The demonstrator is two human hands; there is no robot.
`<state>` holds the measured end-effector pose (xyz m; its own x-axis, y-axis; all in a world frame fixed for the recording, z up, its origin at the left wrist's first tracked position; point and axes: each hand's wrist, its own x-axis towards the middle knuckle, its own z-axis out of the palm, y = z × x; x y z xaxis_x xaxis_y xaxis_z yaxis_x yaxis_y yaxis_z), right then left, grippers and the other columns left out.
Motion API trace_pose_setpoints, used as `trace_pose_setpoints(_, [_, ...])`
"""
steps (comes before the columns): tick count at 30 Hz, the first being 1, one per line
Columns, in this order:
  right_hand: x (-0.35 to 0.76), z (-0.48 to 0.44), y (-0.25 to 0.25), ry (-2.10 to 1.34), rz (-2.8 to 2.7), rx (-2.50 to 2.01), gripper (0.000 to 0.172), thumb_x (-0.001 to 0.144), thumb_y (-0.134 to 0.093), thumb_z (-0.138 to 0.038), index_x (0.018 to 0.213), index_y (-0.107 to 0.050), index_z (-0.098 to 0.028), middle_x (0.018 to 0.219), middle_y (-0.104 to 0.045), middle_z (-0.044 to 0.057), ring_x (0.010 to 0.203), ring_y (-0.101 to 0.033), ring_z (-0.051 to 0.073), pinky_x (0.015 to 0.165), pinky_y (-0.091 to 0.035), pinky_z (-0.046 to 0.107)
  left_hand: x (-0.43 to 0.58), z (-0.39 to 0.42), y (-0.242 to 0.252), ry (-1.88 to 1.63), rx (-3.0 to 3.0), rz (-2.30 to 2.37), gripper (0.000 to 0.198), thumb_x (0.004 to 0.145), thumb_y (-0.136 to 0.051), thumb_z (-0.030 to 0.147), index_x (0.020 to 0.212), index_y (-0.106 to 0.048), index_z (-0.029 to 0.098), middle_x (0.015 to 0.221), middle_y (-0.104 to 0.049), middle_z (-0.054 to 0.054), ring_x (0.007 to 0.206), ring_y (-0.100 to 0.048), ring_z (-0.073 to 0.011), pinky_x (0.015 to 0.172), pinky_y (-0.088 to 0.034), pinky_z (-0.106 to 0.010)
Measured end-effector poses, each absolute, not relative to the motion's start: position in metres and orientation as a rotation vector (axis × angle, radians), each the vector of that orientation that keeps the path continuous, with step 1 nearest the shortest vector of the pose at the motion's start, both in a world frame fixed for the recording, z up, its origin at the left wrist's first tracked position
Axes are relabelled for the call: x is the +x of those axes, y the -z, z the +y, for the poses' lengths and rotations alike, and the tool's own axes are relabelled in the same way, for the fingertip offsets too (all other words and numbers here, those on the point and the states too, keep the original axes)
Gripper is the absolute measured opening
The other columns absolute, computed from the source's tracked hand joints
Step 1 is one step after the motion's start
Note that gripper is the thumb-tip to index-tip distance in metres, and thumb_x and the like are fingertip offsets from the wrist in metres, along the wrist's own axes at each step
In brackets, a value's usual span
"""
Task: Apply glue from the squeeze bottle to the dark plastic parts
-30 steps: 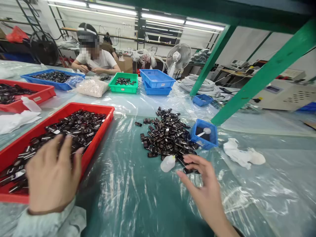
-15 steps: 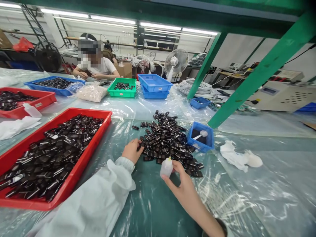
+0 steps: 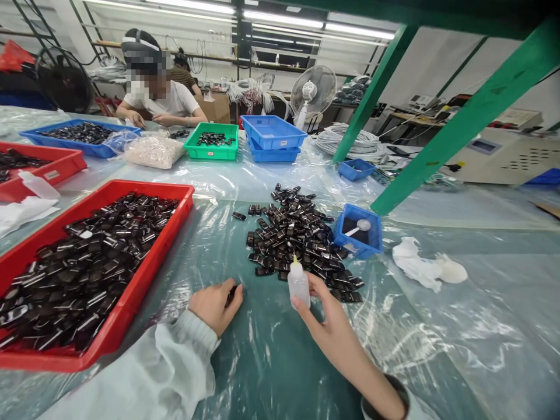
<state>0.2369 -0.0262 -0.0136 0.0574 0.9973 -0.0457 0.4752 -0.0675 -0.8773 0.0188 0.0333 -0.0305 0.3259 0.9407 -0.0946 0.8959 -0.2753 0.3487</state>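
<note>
My left hand (image 3: 216,306) is closed around a small black piece (image 3: 231,294), low over the green mat, between the red tray and the heap. In my right hand (image 3: 326,312) is a small translucent squeeze bottle (image 3: 299,286), held upright with its yellowish tip on top. Behind the bottle spreads a heap of glossy black pieces (image 3: 297,233). A blue bin (image 3: 371,236) with dark contents and a white spoon (image 3: 359,226) touches the heap's right side. The large red tray (image 3: 175,227) at the left is filled with similar black pieces.
Crumpled white cloth (image 3: 415,265) lies at the right. A green post (image 3: 420,151) slants down behind the blue bin. Farther back are a green tray (image 3: 211,155), stacked blue trays (image 3: 273,140), a bag of pale bits (image 3: 154,153) and a seated person (image 3: 161,99).
My left hand has drawn back from the heap toward me, holding a black piece. The bottle in my right hand now stands more upright. The view has tilted slightly downward.
</note>
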Motion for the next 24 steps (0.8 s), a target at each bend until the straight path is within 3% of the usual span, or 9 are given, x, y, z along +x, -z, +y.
trace_pose_setpoints(2, [0.237, -0.027, 0.014, -0.983, -1.494, -1.638, 0.049, 0.092, -0.043, -0.045, 0.136, -0.038, -0.023, 0.133, -0.049, 0.015, 0.112, -0.053, 0.028, 0.050, -0.052, 0.023, 0.019, 0.036, 0.032, -0.135, 2.255, 1.683, 0.036, 0.089, -0.035, 0.038, 0.063, -0.054, 0.021, 0.048, -0.056, -0.003, 0.047, -0.059, -0.0242, 0.044, -0.020, -0.025])
trace_pose_setpoints(4, [0.237, -0.029, 0.016, -0.992, -1.499, -1.619, 0.048, 0.093, -0.041, -0.045, 0.137, -0.037, -0.025, 0.138, -0.046, 0.013, 0.118, -0.050, 0.028, 0.059, -0.055, 0.025, 0.018, 0.037, 0.033, -0.117, 2.256, 1.707, 0.035, 0.087, -0.040, 0.038, 0.060, -0.055, 0.021, 0.050, -0.059, -0.004, 0.050, -0.061, -0.0258, 0.045, -0.019, -0.025])
trace_pose_setpoints(7, [0.237, -0.032, 0.020, -0.998, -1.451, -1.583, 0.043, 0.094, -0.042, -0.044, 0.133, -0.036, -0.027, 0.131, -0.053, 0.011, 0.118, -0.051, 0.026, 0.071, -0.056, 0.028, 0.016, 0.036, 0.034, -0.142, 2.268, 1.679, 0.036, 0.086, -0.043, 0.041, 0.060, -0.057, 0.021, 0.049, -0.059, -0.004, 0.050, -0.062, -0.0256, 0.045, -0.022, -0.025])
trace_pose_setpoints(10, [0.238, -0.035, 0.019, -1.014, -1.363, -1.537, 0.037, 0.092, -0.047, -0.045, 0.124, -0.036, -0.029, 0.115, -0.062, 0.010, 0.103, -0.060, 0.023, 0.063, -0.055, 0.026, 0.013, 0.033, 0.032, -0.260, 2.285, 1.578, 0.039, 0.090, -0.037, 0.046, 0.068, -0.058, 0.020, 0.050, -0.058, -0.003, 0.049, -0.061, -0.0243, 0.045, -0.030, -0.026])
trace_pose_setpoints(14, [0.240, -0.039, 0.012, -1.031, -1.404, -1.441, 0.030, 0.092, -0.045, -0.046, 0.115, -0.050, -0.027, 0.100, -0.066, 0.006, 0.075, -0.063, 0.018, 0.063, -0.052, 0.026, 0.008, 0.028, 0.024, -0.531, 2.288, 1.334, 0.038, 0.097, -0.020, 0.032, 0.093, -0.056, 0.019, 0.082, -0.065, -0.007, 0.075, -0.064, -0.0207, 0.067, -0.046, -0.030])
trace_pose_setpoints(18, [0.242, -0.041, 0.005, -0.974, -1.379, -1.375, 0.033, 0.091, -0.044, -0.049, 0.102, -0.062, -0.024, 0.076, -0.066, 0.002, 0.057, -0.058, 0.016, 0.053, -0.047, 0.025, 0.008, 0.023, 0.022, -0.743, 2.257, 1.127, 0.032, 0.098, -0.022, 0.029, 0.107, -0.052, 0.020, 0.099, -0.061, -0.009, 0.092, -0.058, -0.0201, 0.082, -0.046, -0.032])
trace_pose_setpoints(24, [0.239, -0.041, -0.003, -0.915, -1.392, -1.356, 0.035, 0.086, -0.050, -0.054, 0.088, -0.069, -0.024, 0.073, -0.068, 0.003, 0.056, -0.061, 0.017, 0.046, -0.045, 0.022, 0.011, 0.015, 0.024, -0.927, 2.170, 0.962, 0.024, 0.097, -0.033, 0.023, 0.116, -0.048, 0.022, 0.107, -0.058, -0.010, 0.100, -0.054, -0.0222, 0.085, -0.042, -0.037])
